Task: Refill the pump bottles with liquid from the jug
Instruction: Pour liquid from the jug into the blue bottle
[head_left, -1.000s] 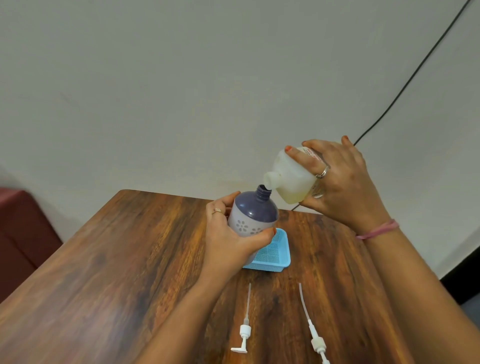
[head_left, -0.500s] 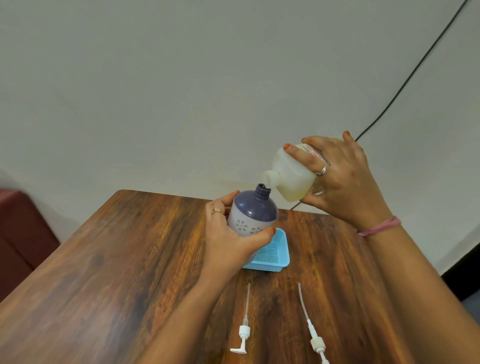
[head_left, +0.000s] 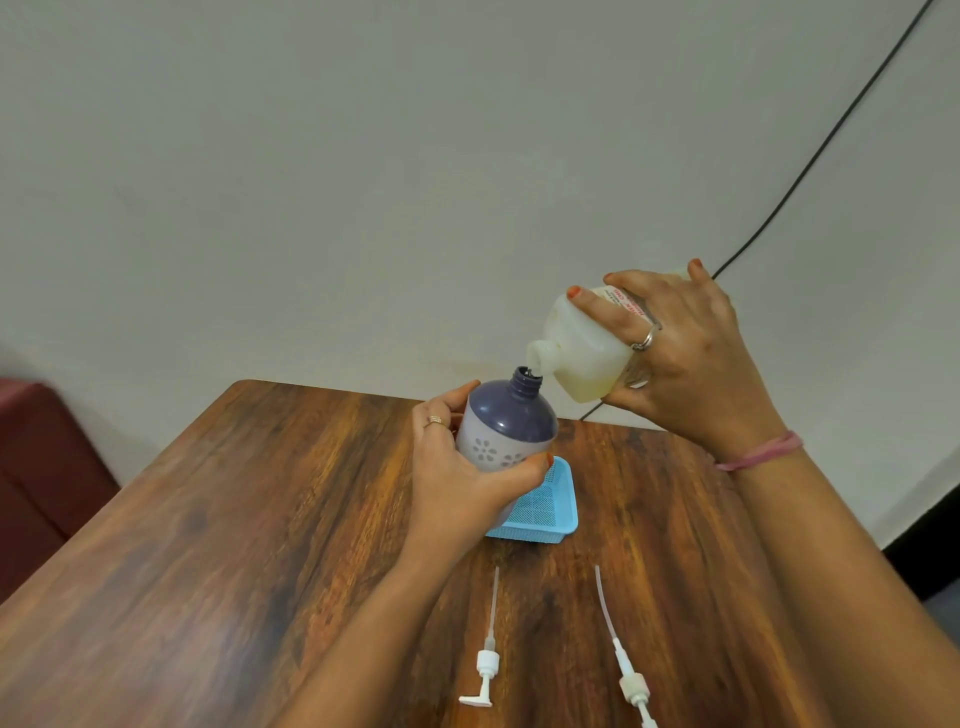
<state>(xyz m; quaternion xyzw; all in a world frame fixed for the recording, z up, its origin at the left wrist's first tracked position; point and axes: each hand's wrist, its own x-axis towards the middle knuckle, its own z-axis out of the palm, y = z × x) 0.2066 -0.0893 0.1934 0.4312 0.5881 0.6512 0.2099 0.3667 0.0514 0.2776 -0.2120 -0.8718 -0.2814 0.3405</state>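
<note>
Jug (head_left: 584, 348) tipped lower, round bottle (head_left: 506, 431) gripped

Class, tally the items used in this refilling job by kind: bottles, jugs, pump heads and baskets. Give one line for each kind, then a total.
Pump bottles: 1, the purple bottle held in the left hand
Jugs: 1, the white jug tilted in the right hand
Pump heads: 2, the left pump head and the right pump head lying on the table
Baskets: 1, the blue basket
Total: 5
</note>
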